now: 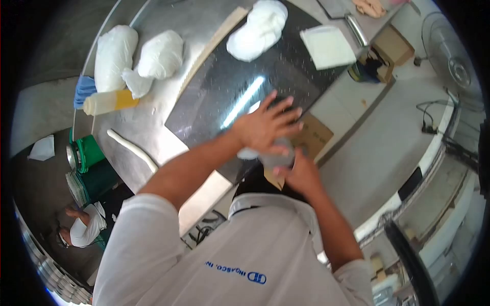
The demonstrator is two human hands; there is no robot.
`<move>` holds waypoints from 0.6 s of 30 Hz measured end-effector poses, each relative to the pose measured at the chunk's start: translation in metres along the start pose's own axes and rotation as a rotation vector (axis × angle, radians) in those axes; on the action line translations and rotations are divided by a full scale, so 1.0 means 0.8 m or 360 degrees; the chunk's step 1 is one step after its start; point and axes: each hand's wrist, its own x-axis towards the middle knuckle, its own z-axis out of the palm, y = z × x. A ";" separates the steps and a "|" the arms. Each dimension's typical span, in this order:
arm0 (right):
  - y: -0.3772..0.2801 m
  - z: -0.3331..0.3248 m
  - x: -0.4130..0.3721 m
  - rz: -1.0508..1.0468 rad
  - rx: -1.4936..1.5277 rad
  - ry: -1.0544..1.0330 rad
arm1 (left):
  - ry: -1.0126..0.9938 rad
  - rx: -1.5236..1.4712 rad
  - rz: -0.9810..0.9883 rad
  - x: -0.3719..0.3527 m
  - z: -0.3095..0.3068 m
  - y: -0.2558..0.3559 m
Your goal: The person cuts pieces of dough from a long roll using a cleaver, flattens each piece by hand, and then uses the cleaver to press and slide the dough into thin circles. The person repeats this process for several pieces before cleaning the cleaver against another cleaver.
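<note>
My left hand (pixel 268 122) is open, its fingers spread above the glossy black slab (pixel 204 102). Just below it, my right hand (pixel 301 173) is closed around a smooth, grey, rounded object (pixel 280 153), blurred by motion; I cannot tell its kind. The left thumb overlaps that object in this view. A small whitish patch (pixel 248 153) shows on the slab beneath my left wrist. Toward the slab's far end lies a soft white mass (pixel 258 30). A folded white sheet or cloth (pixel 328 47) rests at its far right corner.
On the metal table (pixel 109 163) left of the slab are white plastic bags (pixel 116 56), a bottle of yellow liquid (pixel 112 102), a blue cloth (pixel 84 91) and a long white strip (pixel 132 148). Cardboard boxes (pixel 390 48) stand right. A person (pixel 87 224) is at lower left.
</note>
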 end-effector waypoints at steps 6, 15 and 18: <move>-0.022 -0.068 0.047 -0.0113 -0.0117 0.0373 | 0.0466 0.0309 -0.0077 0.060 -0.028 -0.049; -0.068 0.124 -0.016 -0.0035 0.0113 0.0312 | 0.0819 -0.0467 -0.0795 -0.141 -0.028 -0.008; -0.093 0.110 -0.030 -0.0072 0.0058 0.0244 | 0.0660 -0.0380 -0.0806 -0.177 -0.017 0.028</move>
